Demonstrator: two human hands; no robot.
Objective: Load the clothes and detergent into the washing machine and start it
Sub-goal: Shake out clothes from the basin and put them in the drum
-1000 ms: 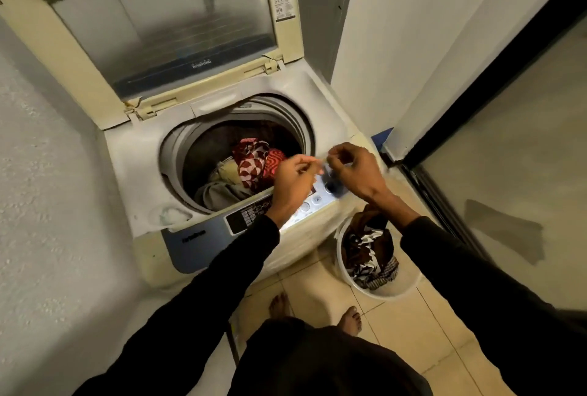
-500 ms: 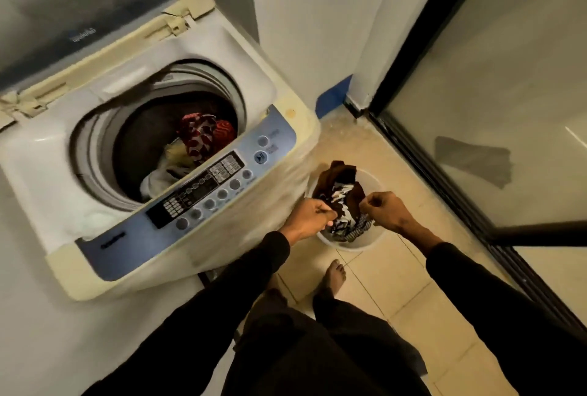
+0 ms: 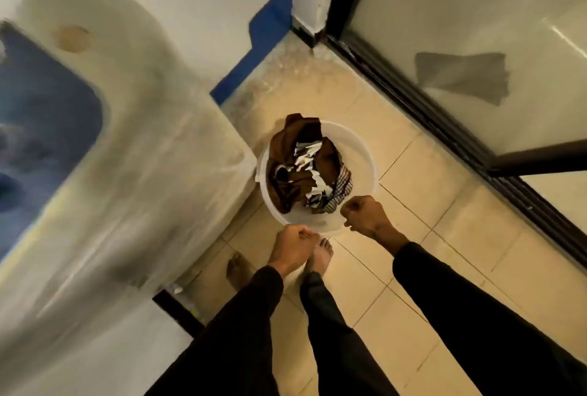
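A white plastic bucket [image 3: 365, 154] stands on the tiled floor beside the washing machine [image 3: 143, 141]. It holds a heap of clothes [image 3: 298, 173]: brown cloth, a black-and-white piece and a checked piece. My left hand [image 3: 293, 248] hovers at the bucket's near rim with its fingers curled, and a thin pale sliver shows at the fingertips. My right hand [image 3: 365, 216] is curled into a fist over the near right rim. I cannot make out whether either hand holds something. The machine's drum is out of view; only its blurred blue panel [image 3: 47, 109] shows.
A dark-framed glass sliding door [image 3: 476, 14] with its floor track [image 3: 413, 103] runs along the right. My bare feet [image 3: 319, 257] stand just before the bucket. A blue-painted strip [image 3: 270, 36] marks the wall corner behind it.
My view has swung down from the open machine to the bucket on the floor. Both hands dropped from above the control panel to the bucket's near rim and moved slightly apart.
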